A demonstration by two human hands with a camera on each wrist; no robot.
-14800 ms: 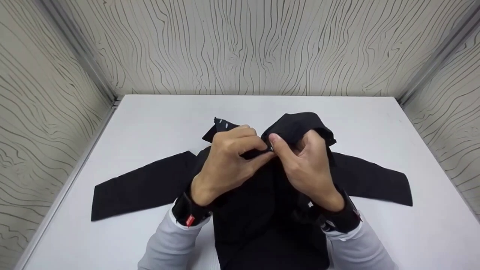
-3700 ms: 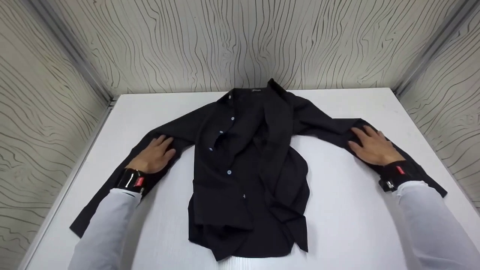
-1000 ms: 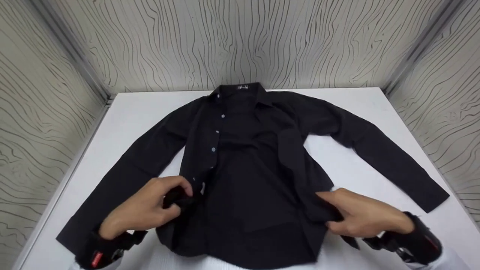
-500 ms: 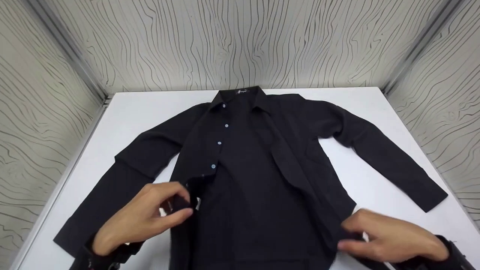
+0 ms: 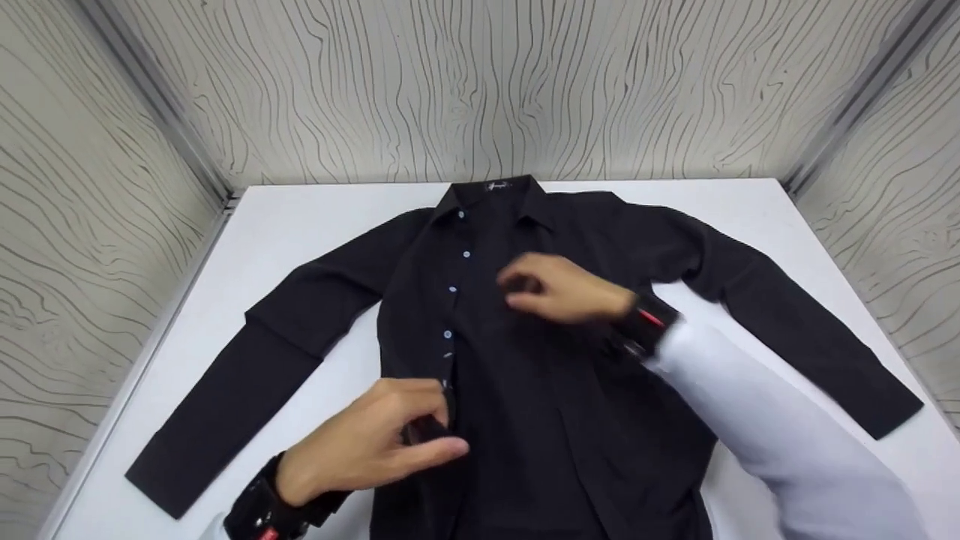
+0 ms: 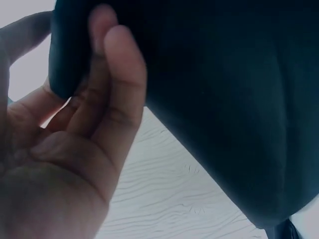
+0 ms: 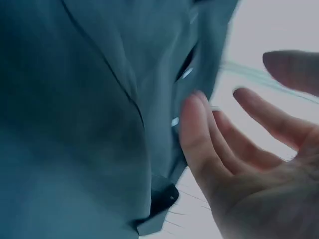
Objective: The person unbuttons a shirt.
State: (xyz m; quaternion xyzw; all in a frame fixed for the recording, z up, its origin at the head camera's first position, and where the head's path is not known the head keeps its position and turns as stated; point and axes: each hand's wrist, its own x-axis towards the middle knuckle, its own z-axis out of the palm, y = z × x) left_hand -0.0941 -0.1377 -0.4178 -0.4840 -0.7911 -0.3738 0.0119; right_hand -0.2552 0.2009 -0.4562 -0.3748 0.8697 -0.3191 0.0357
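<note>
A black long-sleeved button-up shirt (image 5: 517, 390) lies spread on its back, front unfastened, collar at the far side. My left hand (image 5: 375, 442) holds the edge of its left-hand front panel near the lower buttons. In the left wrist view, cloth (image 6: 214, 89) passes between the thumb and fingers of that hand (image 6: 75, 144). Above the middle of the chest, my right hand (image 5: 562, 289) is blurred, with loosely bent fingers and nothing in them. The right wrist view shows this hand (image 7: 254, 164) with fingers apart beside the buttons (image 7: 175, 121).
Underneath is a white table (image 5: 330, 405). Wood-grain patterned panels (image 5: 480, 90) stand behind it and at both sides, with metal posts at the corners. One sleeve (image 5: 247, 390) stretches to the left, the other sleeve (image 5: 810, 345) to the right.
Earlier both hands worked at the collar, then spread the sleeves, then gripped the lower front panels. The right hand has since let go and moved up and left; the left keeps its hold.
</note>
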